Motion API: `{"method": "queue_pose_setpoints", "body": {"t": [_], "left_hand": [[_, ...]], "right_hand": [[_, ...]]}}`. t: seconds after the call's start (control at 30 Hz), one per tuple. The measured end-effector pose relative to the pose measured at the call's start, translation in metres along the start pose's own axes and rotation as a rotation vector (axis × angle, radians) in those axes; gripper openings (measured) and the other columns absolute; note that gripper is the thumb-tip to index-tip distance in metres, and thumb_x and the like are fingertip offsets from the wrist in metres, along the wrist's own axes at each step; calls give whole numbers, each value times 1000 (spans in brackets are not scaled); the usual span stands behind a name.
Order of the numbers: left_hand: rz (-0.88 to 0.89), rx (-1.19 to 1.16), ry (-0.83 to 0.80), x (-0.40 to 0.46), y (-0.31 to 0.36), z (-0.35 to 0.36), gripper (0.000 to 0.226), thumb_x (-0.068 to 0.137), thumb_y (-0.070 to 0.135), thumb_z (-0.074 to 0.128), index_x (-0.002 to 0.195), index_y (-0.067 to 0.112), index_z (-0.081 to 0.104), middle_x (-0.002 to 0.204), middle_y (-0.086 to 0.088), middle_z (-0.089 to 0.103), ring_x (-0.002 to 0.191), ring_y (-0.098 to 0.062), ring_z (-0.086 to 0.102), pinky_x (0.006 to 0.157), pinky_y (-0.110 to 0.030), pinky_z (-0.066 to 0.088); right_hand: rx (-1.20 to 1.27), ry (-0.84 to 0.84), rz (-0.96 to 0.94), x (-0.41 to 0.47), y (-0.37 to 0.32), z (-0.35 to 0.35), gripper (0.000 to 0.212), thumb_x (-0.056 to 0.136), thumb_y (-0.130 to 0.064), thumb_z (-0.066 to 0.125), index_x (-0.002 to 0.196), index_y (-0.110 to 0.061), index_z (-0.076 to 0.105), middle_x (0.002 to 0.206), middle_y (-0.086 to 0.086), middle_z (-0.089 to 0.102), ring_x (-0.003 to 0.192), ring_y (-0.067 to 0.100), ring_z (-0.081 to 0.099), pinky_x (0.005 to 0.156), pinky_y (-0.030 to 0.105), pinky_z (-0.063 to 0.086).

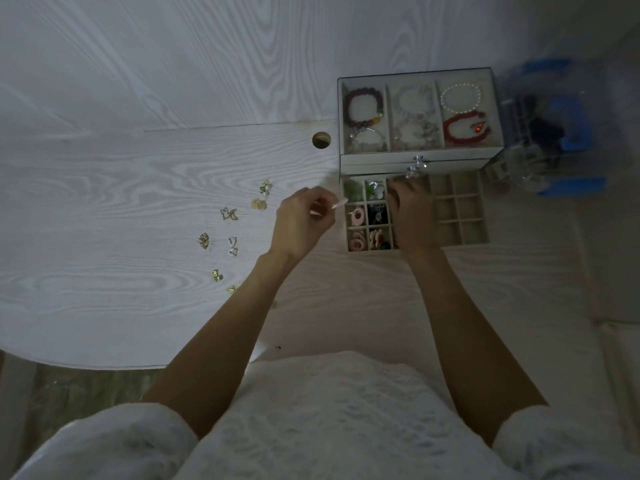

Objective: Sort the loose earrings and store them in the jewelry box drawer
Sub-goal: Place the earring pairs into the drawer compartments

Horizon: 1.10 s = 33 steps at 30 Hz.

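A pale jewelry box (419,159) stands at the right of the white table, its lowest drawer (464,209) pulled out toward me. The drawer's left compartments hold pink, black and green earrings; those on the right look bare. My right hand (412,216) reaches into the drawer's middle compartments, fingers curled down, and what they hold is hidden. My left hand (304,220) hovers just left of the drawer with fingers loosely curled; long nails show and no earring is visible in it. Several loose gold earrings (229,213) lie scattered on the table to the left.
The box's glass-topped upper tray (388,116) holds bracelets. A round cable hole (321,139) sits in the table left of the box. A clear organizer with blue parts (554,133) stands to the right. The table's front edge runs near my lap.
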<state>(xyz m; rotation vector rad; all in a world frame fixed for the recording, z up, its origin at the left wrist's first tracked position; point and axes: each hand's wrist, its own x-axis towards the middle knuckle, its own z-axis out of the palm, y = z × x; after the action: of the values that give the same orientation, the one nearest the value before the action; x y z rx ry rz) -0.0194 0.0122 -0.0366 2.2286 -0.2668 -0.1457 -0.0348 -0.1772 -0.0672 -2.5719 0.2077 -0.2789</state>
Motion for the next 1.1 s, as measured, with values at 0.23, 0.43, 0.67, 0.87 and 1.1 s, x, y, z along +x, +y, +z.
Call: {"method": "queue_pose_setpoints", "body": {"t": [0.23,0.43,0.67,0.87,1.1], "left_hand": [[19,-67,54,41,42,62,14,78,8,67,90,13,68,94,-3,70,83,-17,65,76,-32,55],[-93,-61,97,50,55,94,13,82,12,66,94,10,70,93,-7,73,83,-17,67,76,-25,53],[45,136,-24,41,58,92,32,80,2,56,111,11,64,100,-12,70,92,-29,64,78,-35,52],[191,529,-152,41,51,89,28,83,1,53,107,7,66,114,-18,62,111,-36,49,90,-42,46],[193,449,-112,49,51,85,21,84,11,58,101,15,71,101,-12,70,102,-28,60,74,-37,53]], "right_hand": [[-175,-26,69,-17,24,-13,29,81,5,54,107,-3,64,109,16,64,100,35,57,82,36,48],[-197,-82,33,-19,28,-15,28,78,-1,56,104,-7,65,102,12,66,96,34,57,82,34,44],[-114,-95,45,-19,32,-15,26,79,3,55,103,-4,64,101,15,65,98,36,55,81,37,46],[-103,-112,51,-22,31,-18,34,80,1,56,113,-5,61,111,14,63,107,35,50,88,38,44],[-123,-124,19,-24,30,-20,30,81,-2,55,111,-1,61,112,19,61,106,37,51,87,38,43]]}}
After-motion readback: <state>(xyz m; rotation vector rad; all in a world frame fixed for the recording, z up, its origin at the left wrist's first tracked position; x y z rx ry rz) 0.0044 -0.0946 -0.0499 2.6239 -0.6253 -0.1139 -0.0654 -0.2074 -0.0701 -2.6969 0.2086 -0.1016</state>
